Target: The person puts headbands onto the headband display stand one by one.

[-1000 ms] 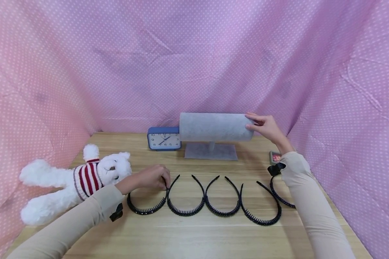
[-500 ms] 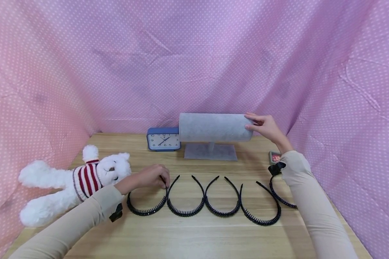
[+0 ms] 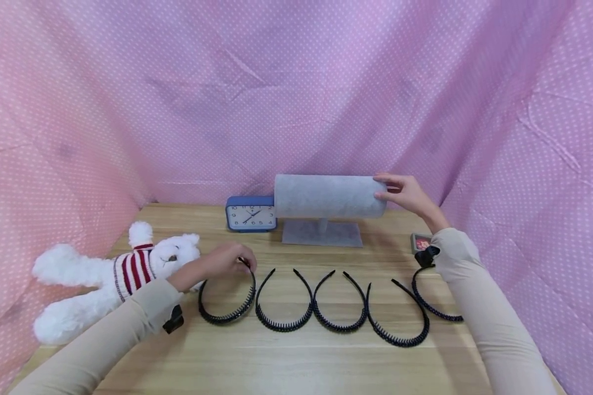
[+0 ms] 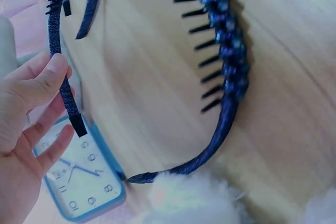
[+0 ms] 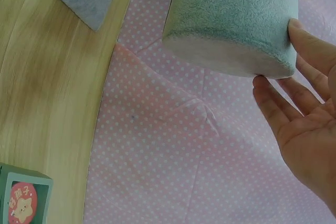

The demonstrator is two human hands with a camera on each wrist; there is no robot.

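Note:
In the head view my left hand [image 3: 225, 260] pinches one end of the leftmost black toothed headband [image 3: 229, 318]. The left wrist view shows thumb and fingers on that slim end, with the beaded, toothed arc [image 4: 231, 59] curving round to the other tip. My right hand [image 3: 409, 196] holds the right end of a grey plush roll display stand [image 3: 328, 196], the thumb on its side and fingertips at the end face [image 5: 226, 59]. To the right of the held headband lie a second headband [image 3: 284, 328], a third [image 3: 341, 329] and more beyond.
A blue alarm clock [image 3: 251, 214] stands left of the stand's base [image 3: 321, 235]. At the left lies a white teddy bear [image 3: 94, 274] in a striped sweater. A small grey-green box [image 3: 420, 242] with a red picture sits near the right forearm. Pink dotted cloth [image 3: 296, 99] surrounds the wooden table [image 3: 286, 367].
My left hand has risen slightly, and the pinched headband has tilted up and shifted a little away from the headband beside it. My right hand stays on the roll's end.

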